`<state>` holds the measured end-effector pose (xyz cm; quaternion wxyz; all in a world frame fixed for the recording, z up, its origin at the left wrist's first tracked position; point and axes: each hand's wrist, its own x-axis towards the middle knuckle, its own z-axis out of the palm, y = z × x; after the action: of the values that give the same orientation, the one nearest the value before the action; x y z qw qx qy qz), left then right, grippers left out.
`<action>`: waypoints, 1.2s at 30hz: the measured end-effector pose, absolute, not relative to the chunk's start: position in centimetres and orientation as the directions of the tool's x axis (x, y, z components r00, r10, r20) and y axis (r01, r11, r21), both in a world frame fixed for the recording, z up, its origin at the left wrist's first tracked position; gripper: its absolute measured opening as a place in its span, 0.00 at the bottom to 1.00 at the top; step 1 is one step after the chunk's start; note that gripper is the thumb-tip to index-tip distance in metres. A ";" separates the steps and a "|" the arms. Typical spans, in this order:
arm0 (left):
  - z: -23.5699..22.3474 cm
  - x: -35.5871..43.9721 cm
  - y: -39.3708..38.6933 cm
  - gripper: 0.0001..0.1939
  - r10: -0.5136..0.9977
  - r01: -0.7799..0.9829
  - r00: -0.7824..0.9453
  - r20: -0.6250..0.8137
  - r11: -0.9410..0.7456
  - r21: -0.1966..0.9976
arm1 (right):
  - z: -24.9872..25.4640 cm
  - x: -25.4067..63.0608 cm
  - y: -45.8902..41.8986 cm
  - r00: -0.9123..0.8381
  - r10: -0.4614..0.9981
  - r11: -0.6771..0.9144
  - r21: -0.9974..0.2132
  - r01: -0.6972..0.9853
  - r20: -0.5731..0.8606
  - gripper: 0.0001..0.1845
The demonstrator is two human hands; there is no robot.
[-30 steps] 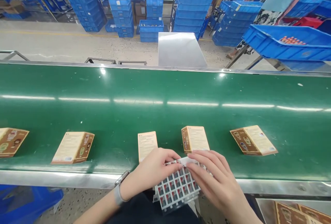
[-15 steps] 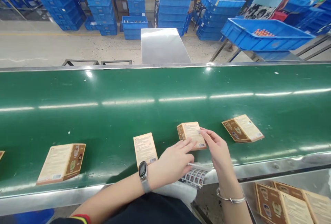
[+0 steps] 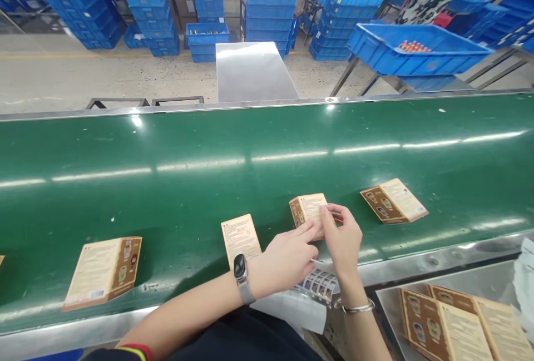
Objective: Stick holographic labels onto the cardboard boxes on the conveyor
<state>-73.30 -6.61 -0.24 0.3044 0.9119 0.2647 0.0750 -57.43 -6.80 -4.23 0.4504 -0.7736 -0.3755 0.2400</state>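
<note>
A small brown and cream carton (image 3: pixel 309 205) lies on the green conveyor belt (image 3: pixel 187 194). My right hand (image 3: pixel 342 236) pinches the carton's right edge between thumb and fingers. Stretched over from the left, my left hand (image 3: pixel 287 261) rests its forefingers on the front of the carton. Its other fingers are curled around the edge of a white-gridded sheet (image 3: pixel 320 284) with small dark cells, which hangs under the palm. Just left, another carton (image 3: pixel 240 236) is partly covered by my left wrist. My hands hide the lower part of the carton between them.
Similar cartons lie on the belt at left (image 3: pixel 100 269) and right (image 3: pixel 394 201). More cartons (image 3: pixel 448 322) sit on a metal surface at lower right. Beyond the belt stand a metal plate (image 3: pixel 254 72), a blue crate (image 3: pixel 417 52) of orange pieces, stacked crates and a person.
My hands have moved from the gridded sheet up to the carton on the belt. Over the last half second, my right hand has shifted slightly left across the carton's edge. The view has swung right.
</note>
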 end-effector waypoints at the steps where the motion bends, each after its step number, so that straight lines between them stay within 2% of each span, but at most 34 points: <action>1: -0.3 -73.1 -6.5 0.08 0.521 0.437 0.853 -0.029 -0.682 0.586 | -4.1 -57.5 -6.8 0.614 0.789 -0.314 -0.863 0.396 -0.005 0.20; 6: -0.5 -72.1 -6.1 0.07 0.493 0.420 0.869 -0.040 -0.691 0.589 | -3.9 -56.0 -5.5 0.650 0.755 -0.323 -0.813 0.484 0.087 0.33; 9: 0.0 -72.0 -6.2 0.08 0.503 0.396 0.864 0.019 -0.701 0.593 | -2.7 -54.2 -5.3 0.634 0.764 -0.314 -0.785 0.534 0.125 0.31; 12: 0.8 -72.6 -7.1 0.10 0.564 0.400 0.825 0.031 -0.622 0.673 | 0.1 -53.0 -7.3 0.545 0.830 -0.275 -0.762 0.587 0.121 0.26; 13: 1.1 -73.0 -7.4 0.10 0.597 0.415 0.802 0.006 -0.565 0.713 | 1.2 -52.9 -8.3 0.465 0.881 -0.242 -0.758 0.605 0.090 0.24; 15: 1.7 -73.9 -8.1 0.10 0.651 0.431 0.757 -0.058 -0.431 0.793 | 3.3 -52.9 -10.6 0.183 0.983 -0.113 -0.750 0.652 0.010 0.22; 18: 2.7 -75.4 -8.8 0.10 0.700 0.387 0.706 -0.105 -0.257 0.886 | 5.4 -53.5 -12.9 -0.207 0.972 0.063 -0.724 0.686 -0.111 0.17; 21: 3.6 -76.9 -9.1 0.11 0.714 0.369 0.681 -0.160 -0.146 0.918 | 6.0 -54.2 -13.3 -0.318 0.934 0.114 -0.710 0.695 -0.162 0.13; 23: 3.9 -77.8 -9.2 0.10 0.710 0.370 0.674 -0.203 -0.087 0.925 | 5.9 -54.7 -13.0 -0.331 0.933 0.134 -0.719 0.682 -0.140 0.13; 25: 3.9 -78.6 -9.3 0.04 0.716 0.377 0.656 -0.239 -0.037 0.926 | 5.5 -55.3 -12.6 -0.349 0.930 0.159 -0.731 0.663 -0.114 0.14; 27: 3.8 -79.2 -9.4 0.04 0.738 0.392 0.620 -0.267 0.003 0.920 | 5.1 -55.9 -12.4 -0.359 0.930 0.192 -0.726 0.661 -0.081 0.14; 31: 3.0 -80.0 -10.0 0.06 0.760 0.375 0.584 -0.287 0.062 0.925 | 4.5 -57.4 -12.4 -0.426 0.902 0.367 -0.645 0.670 0.070 0.13; 36: 2.5 -80.3 -10.2 0.07 0.769 0.376 0.581 -0.266 0.036 0.926 | 4.0 -59.3 -12.5 -0.525 0.806 0.581 -0.530 0.618 0.272 0.09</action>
<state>-80.33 -10.21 2.54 0.5807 0.6735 0.4251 0.1689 -59.29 -12.54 3.99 0.2512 -0.4173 -0.8530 0.1875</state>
